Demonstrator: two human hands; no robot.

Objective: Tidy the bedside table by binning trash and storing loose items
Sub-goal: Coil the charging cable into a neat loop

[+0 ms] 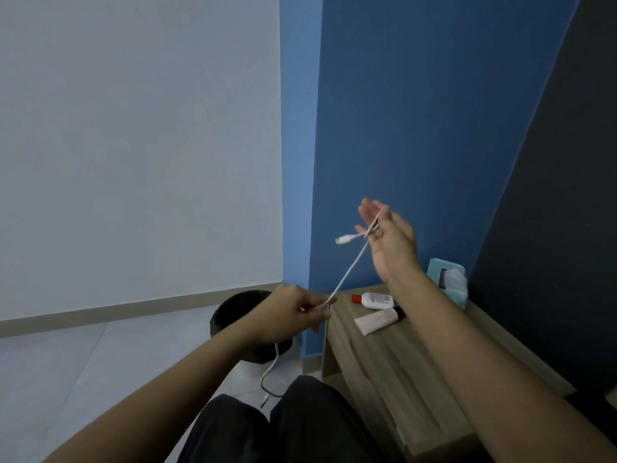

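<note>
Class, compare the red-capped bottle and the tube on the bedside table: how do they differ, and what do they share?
The bottle has a red cap pointing left; the tube has a dark cap pointing right. The bottle is rounded; the tube flattens toward its sealed end. The bottle lies behind the tube. Both are whitish and lie on their sides on the bedside table.

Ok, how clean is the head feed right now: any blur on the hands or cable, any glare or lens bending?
Head view: dim, even light, no glare. The right hand and the white cable looped over it look slightly smeared; the left hand pinching the cable is sharper. The wide lens seems to slant the blue wall and the bedside table.
</note>
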